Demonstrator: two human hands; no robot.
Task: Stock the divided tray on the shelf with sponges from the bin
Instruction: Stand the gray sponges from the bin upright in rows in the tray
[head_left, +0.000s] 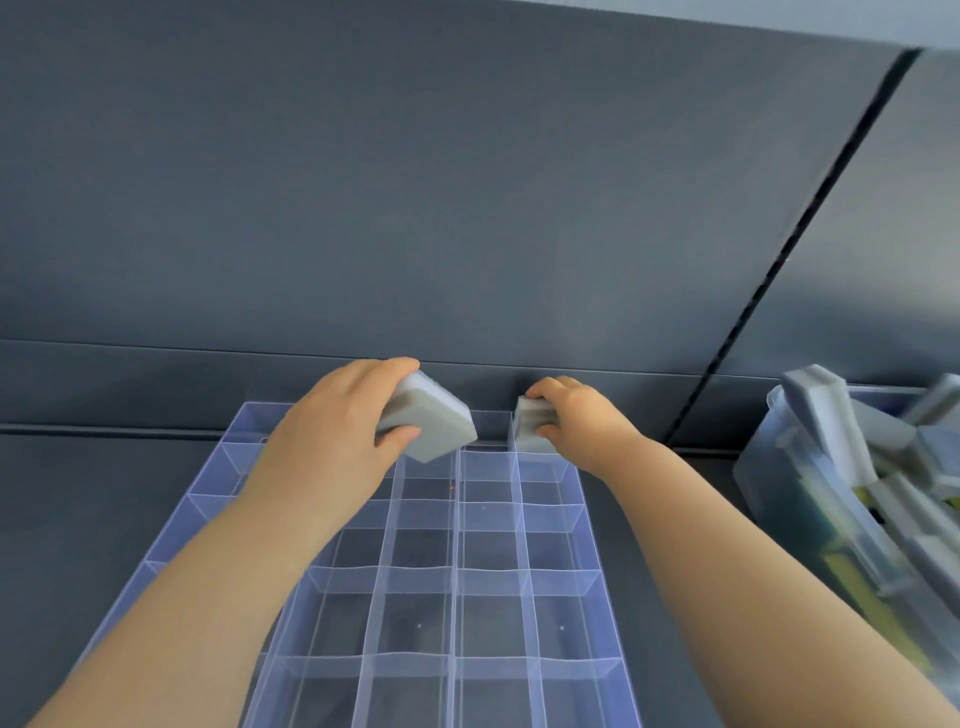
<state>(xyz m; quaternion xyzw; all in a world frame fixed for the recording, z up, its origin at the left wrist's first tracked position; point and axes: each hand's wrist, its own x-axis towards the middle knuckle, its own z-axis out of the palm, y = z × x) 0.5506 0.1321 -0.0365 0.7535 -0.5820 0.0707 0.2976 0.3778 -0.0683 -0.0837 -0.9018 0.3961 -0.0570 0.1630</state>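
Over the back row of the clear divided tray, on the dark shelf: both my hands loaded. Left hand grips a grey sponge between thumb and fingers, held tilted above the middle cells, not seated. Right hand pinches a second sponge, set on edge at the back-right corner cell and seemingly partly in. Whether it touches the cell floor I cannot tell.

Progress, my reading: barely begun. Every cell I can see is bare; some lie hidden under my forearms.

Count: one tray, two sponges in hand, none stocked. One bin just right of the tray, heaped with sponges, blurred and too jumbled to count.
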